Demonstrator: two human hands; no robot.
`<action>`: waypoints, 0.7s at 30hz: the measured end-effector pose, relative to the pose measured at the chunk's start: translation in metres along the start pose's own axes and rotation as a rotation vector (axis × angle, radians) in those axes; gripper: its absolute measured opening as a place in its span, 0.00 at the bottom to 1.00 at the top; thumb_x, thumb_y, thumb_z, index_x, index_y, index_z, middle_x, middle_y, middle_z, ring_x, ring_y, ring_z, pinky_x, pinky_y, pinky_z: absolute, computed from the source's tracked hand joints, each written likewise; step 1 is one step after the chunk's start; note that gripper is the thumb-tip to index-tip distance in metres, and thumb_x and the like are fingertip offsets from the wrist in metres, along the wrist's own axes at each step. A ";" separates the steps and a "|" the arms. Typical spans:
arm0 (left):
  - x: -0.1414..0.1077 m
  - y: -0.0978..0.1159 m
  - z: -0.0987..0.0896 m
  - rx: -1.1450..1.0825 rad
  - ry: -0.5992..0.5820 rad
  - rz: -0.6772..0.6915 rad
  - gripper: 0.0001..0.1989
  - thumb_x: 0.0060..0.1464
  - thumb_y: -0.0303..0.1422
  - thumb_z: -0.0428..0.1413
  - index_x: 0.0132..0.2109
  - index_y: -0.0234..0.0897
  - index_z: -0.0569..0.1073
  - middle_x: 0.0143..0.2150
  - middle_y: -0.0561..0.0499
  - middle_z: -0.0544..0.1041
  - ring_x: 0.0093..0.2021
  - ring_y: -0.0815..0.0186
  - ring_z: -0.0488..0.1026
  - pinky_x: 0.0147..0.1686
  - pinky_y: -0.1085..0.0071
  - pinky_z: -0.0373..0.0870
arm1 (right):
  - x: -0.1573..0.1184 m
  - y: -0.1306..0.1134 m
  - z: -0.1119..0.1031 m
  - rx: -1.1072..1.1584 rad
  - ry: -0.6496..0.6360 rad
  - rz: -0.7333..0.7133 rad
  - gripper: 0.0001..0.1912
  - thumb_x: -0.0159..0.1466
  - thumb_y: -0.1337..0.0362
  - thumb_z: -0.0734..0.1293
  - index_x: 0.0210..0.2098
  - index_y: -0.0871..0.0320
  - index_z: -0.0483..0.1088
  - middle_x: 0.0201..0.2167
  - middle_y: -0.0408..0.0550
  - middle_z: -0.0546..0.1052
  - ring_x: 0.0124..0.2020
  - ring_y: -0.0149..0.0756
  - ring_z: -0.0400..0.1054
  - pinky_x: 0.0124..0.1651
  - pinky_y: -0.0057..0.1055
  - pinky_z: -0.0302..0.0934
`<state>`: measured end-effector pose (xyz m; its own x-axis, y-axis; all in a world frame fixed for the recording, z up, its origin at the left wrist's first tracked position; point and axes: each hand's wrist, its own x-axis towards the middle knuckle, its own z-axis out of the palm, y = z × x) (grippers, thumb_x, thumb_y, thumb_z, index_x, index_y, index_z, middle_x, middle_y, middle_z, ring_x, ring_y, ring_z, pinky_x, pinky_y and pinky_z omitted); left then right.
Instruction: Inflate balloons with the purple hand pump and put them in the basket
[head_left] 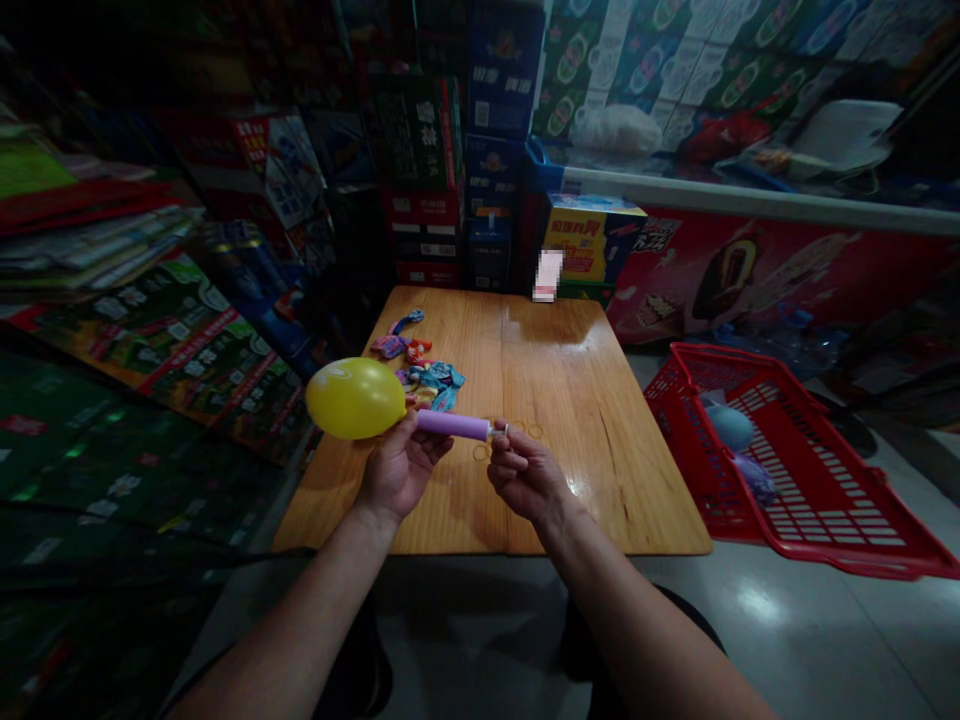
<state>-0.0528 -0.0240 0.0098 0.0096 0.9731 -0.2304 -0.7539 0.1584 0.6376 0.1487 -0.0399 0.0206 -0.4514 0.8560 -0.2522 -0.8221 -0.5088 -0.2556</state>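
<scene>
A yellow inflated balloon (355, 398) sits at the left end of a purple hand pump (454, 425). My left hand (401, 468) grips the pump's body just behind the balloon. My right hand (529, 476) pinches the small metal end of the pump between thumb and fingers. Both hands are over the wooden table (592, 450). Just beyond the balloon lies a small heap of uninflated balloons and colourful packets (416, 365), apart from my hands.
A red plastic basket (795, 470) on the floor to the right holds a pale blue balloon and a purple one. Stacked boxes and printed packaging surround the table's far and left sides. Behind it stands a red-fronted freezer.
</scene>
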 end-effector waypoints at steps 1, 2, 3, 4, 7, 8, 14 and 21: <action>0.002 0.005 0.000 0.001 0.002 0.006 0.13 0.55 0.34 0.62 0.48 0.39 0.75 0.41 0.48 0.81 0.41 0.62 0.79 0.40 0.65 0.77 | -0.001 -0.006 0.001 -0.010 0.008 0.004 0.04 0.65 0.71 0.66 0.40 0.62 0.69 0.24 0.38 0.72 0.14 0.16 0.50 0.19 0.16 0.50; 0.003 0.010 -0.001 0.001 0.004 0.022 0.13 0.55 0.34 0.62 0.48 0.39 0.75 0.42 0.47 0.81 0.41 0.61 0.79 0.40 0.64 0.77 | -0.002 -0.012 0.002 -0.017 0.015 -0.002 0.03 0.65 0.71 0.66 0.40 0.62 0.69 0.24 0.38 0.72 0.14 0.16 0.50 0.18 0.15 0.50; 0.003 0.015 -0.001 -0.001 0.008 0.050 0.14 0.55 0.35 0.62 0.48 0.38 0.75 0.43 0.47 0.81 0.42 0.61 0.79 0.40 0.64 0.77 | -0.003 -0.017 0.003 -0.020 0.019 -0.016 0.03 0.66 0.72 0.65 0.40 0.62 0.70 0.24 0.38 0.72 0.14 0.16 0.50 0.18 0.15 0.50; 0.003 0.019 -0.001 -0.003 0.015 0.087 0.14 0.55 0.35 0.62 0.48 0.38 0.75 0.43 0.46 0.81 0.43 0.60 0.79 0.40 0.65 0.77 | -0.004 -0.020 0.003 -0.017 0.021 -0.038 0.03 0.66 0.72 0.65 0.40 0.62 0.70 0.24 0.38 0.72 0.14 0.16 0.50 0.18 0.15 0.50; 0.000 0.016 -0.001 0.009 0.002 0.127 0.14 0.56 0.37 0.61 0.49 0.39 0.74 0.44 0.45 0.81 0.44 0.59 0.79 0.39 0.66 0.77 | -0.003 -0.017 -0.001 -0.008 0.025 -0.066 0.03 0.66 0.71 0.66 0.40 0.61 0.70 0.24 0.38 0.71 0.14 0.16 0.50 0.18 0.15 0.50; -0.002 0.011 -0.001 0.021 -0.016 0.096 0.15 0.57 0.37 0.61 0.50 0.39 0.74 0.45 0.45 0.81 0.45 0.59 0.79 0.39 0.65 0.77 | -0.001 -0.012 -0.004 -0.013 0.026 -0.054 0.03 0.65 0.70 0.66 0.40 0.61 0.70 0.24 0.38 0.71 0.14 0.16 0.50 0.18 0.16 0.50; -0.003 -0.008 -0.005 0.032 -0.004 0.023 0.15 0.56 0.34 0.61 0.51 0.41 0.73 0.45 0.48 0.80 0.42 0.61 0.79 0.41 0.61 0.77 | 0.006 0.006 -0.013 -0.067 -0.021 0.020 0.08 0.64 0.70 0.67 0.43 0.63 0.70 0.25 0.40 0.73 0.15 0.17 0.52 0.20 0.16 0.52; -0.001 0.025 0.001 0.028 -0.020 0.117 0.12 0.56 0.36 0.61 0.47 0.38 0.75 0.43 0.46 0.81 0.42 0.60 0.79 0.39 0.65 0.77 | -0.009 -0.025 0.001 -0.024 -0.044 -0.032 0.05 0.68 0.71 0.62 0.40 0.64 0.70 0.24 0.40 0.73 0.14 0.16 0.50 0.19 0.16 0.51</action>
<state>-0.0709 -0.0209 0.0265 -0.0643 0.9883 -0.1386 -0.7319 0.0477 0.6797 0.1728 -0.0343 0.0306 -0.4401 0.8748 -0.2027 -0.8280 -0.4827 -0.2855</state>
